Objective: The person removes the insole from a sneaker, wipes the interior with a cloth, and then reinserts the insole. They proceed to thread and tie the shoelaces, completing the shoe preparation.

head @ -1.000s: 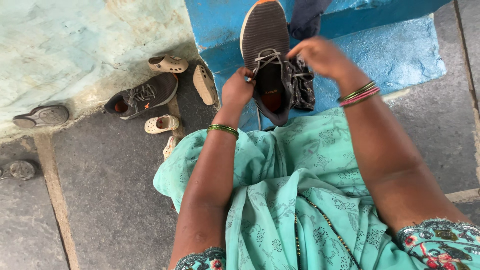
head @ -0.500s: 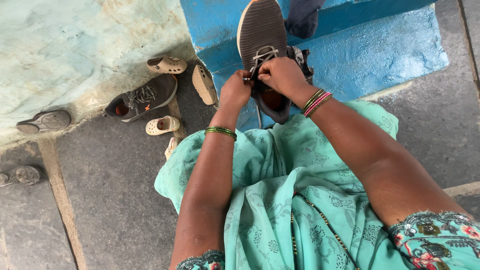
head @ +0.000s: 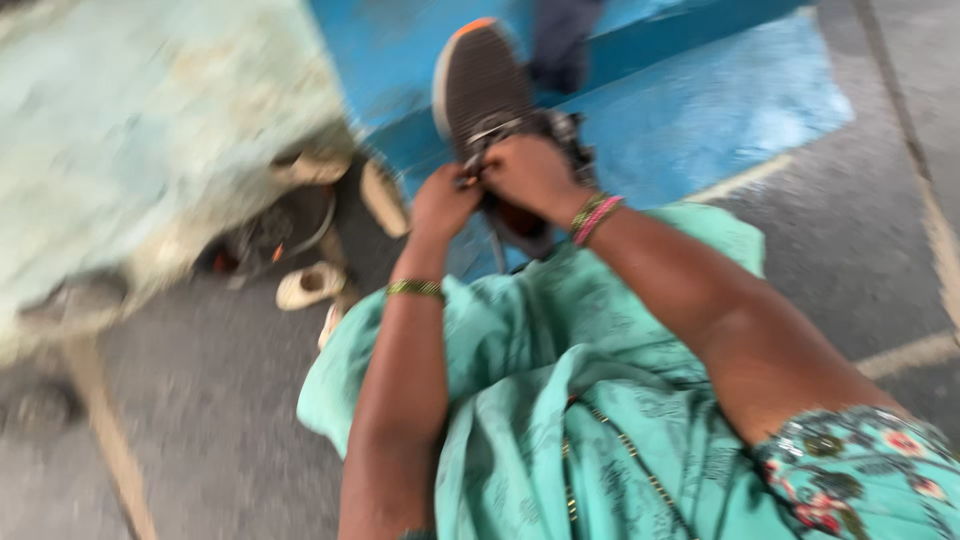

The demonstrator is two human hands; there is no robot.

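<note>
Left hand: I see it pinching the laces of the grey sneaker; fingers closed
Right hand: gripping the same laces; touching the left
Sneaker: upright above my teal-clad lap
Nearby: blurred sandals on floor

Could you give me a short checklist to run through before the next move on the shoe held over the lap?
1. Both hands on the dark sneaker: ok, left hand and right hand meet at its laces.
2. Sole faces up and away: ok.
3. Lace ends visible: cannot tell, blurred and covered by fingers.
4. Shoe over the green dress: ok.
5. Other shoes apart on the floor: ok.
</note>
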